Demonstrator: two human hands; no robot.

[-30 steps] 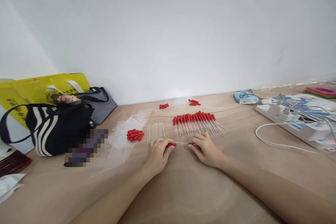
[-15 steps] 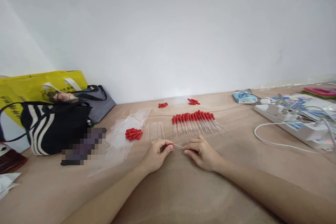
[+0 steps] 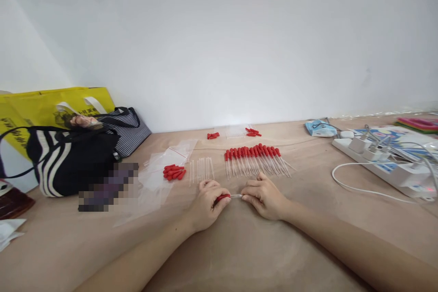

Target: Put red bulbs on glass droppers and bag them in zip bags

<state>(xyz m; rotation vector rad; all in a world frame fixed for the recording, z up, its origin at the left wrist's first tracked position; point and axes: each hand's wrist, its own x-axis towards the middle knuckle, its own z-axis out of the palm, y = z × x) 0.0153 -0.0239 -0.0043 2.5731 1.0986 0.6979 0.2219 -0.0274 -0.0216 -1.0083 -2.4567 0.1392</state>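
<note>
Between finger and thumb, my left hand [image 3: 209, 205] pinches a red rubber bulb [image 3: 223, 198]. My right hand [image 3: 263, 197] grips a clear dropper tube [image 3: 236, 196], whose left end meets the bulb; how deep it sits is hidden by my fingers. Just beyond the hands lies a row of droppers [image 3: 255, 159] with red bulbs at the far end and clear tips toward me. Left of that row, several bare clear tubes [image 3: 201, 169] lie side by side. A pile of loose red bulbs [image 3: 174, 172] rests beside them on clear plastic bags [image 3: 150, 187].
More red bulbs [image 3: 253, 132] and clear tubes lie near the wall. At right are a white power strip [image 3: 379, 164] with plugs and cable, and a blue face mask [image 3: 320, 128]. Black [image 3: 82, 159] and yellow bags [image 3: 34, 109] stand at left, near a blurred-out dark item [image 3: 107, 188].
Both hands have shifted slightly, and the bulb and tube now lie more level. My left hand has turned, showing more of the red bulb, and less tube shows between the hands.
</note>
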